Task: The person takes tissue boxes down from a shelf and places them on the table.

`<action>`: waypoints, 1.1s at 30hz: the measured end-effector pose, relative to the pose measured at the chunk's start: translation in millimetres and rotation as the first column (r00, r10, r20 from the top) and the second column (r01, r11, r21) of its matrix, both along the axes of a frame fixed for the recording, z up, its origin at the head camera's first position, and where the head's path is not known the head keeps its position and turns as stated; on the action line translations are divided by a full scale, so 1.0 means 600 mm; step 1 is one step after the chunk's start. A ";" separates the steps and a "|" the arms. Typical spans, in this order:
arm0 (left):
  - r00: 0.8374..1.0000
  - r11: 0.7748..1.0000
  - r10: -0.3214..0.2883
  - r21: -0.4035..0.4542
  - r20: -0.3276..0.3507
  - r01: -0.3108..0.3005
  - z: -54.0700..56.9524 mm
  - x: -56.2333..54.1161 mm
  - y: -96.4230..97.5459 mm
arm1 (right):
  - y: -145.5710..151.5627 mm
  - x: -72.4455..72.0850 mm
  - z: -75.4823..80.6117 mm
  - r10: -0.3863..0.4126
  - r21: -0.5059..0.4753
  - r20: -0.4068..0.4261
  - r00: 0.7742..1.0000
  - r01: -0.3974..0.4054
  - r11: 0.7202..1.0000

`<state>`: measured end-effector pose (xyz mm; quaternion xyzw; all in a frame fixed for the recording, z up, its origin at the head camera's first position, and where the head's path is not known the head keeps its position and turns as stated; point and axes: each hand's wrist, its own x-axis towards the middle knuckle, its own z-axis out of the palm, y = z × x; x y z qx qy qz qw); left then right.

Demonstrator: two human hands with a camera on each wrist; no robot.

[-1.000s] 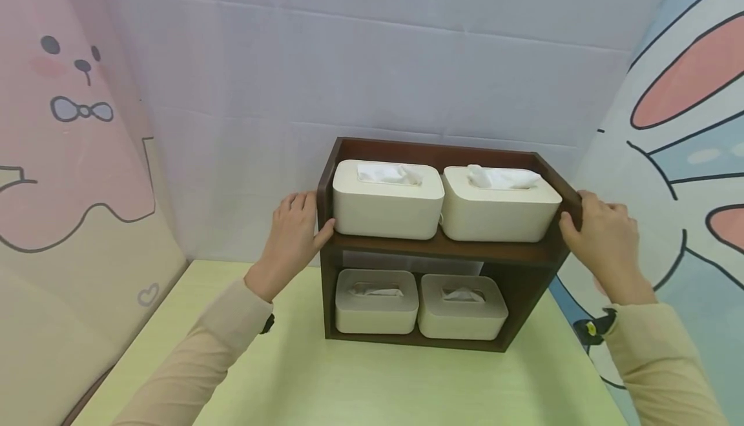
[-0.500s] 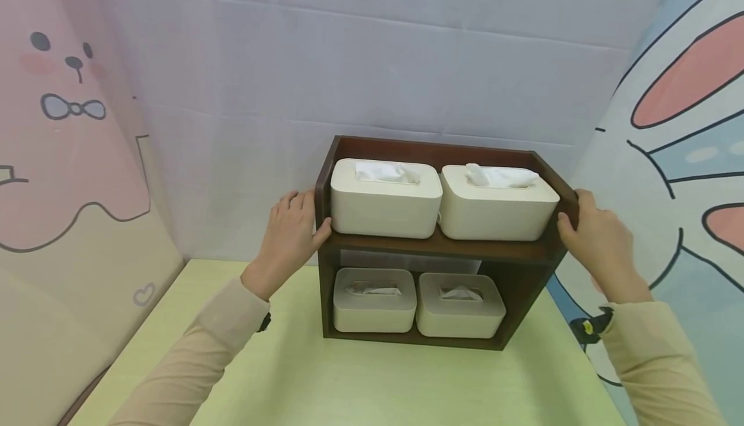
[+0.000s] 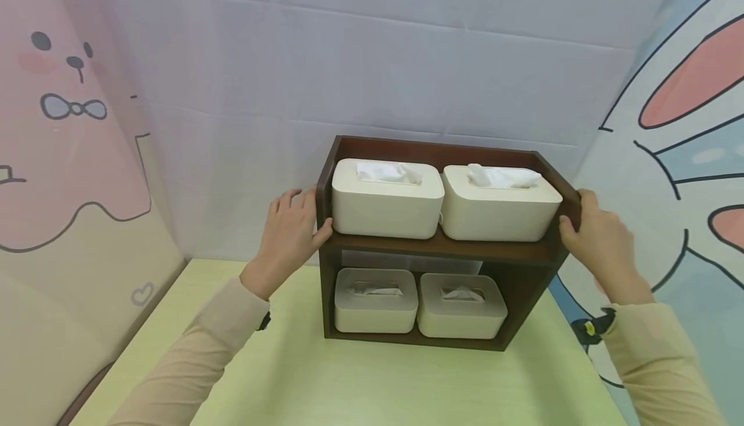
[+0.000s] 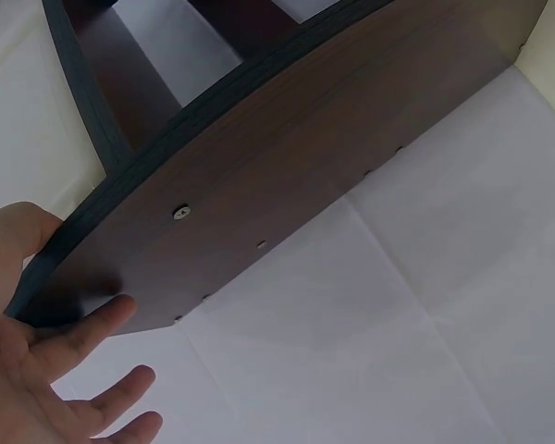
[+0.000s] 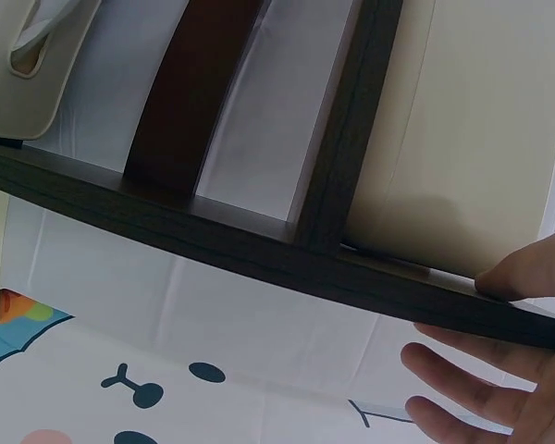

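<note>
A dark brown two-tier wooden shelf (image 3: 407, 245) stands upright on the table. My left hand (image 3: 286, 229) holds its left side panel near the top. The thumb lies at the front edge; in the left wrist view the index finger (image 4: 88, 338) touches the outer face and the other fingers spread away from it. On the opposite side, my right hand (image 3: 603, 245) grips the right panel (image 5: 213, 250) between thumb and fingers. Cream tissue boxes fill both tiers: two above, left (image 3: 386, 213) and right (image 3: 494, 216), and two below, left (image 3: 374, 319) and right (image 3: 462, 326).
The pale yellow-green table (image 3: 349, 381) extends in front of the shelf and to both sides. Behind it hangs a whitish cloth (image 3: 372, 71). Cartoon-printed sheets flank the table, a pink figure (image 3: 70, 155) at left and a rabbit-like print (image 3: 692, 155) at right.
</note>
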<state>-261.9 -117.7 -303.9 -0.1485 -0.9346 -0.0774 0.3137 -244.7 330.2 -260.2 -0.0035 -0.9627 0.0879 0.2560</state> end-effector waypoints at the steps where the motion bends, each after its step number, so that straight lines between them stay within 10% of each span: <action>1: 1.000 1.000 0.001 -0.006 -0.006 -0.002 0.000 0.000 0.000 | 0.000 0.000 0.000 0.002 -0.003 -0.004 1.000 -0.002 1.000; 33: 0.999 0.999 -0.008 -0.044 -0.051 0.006 0.006 0.005 -0.002 | 0.002 -0.003 -0.006 0.082 -0.025 -0.106 0.991 -0.085 0.996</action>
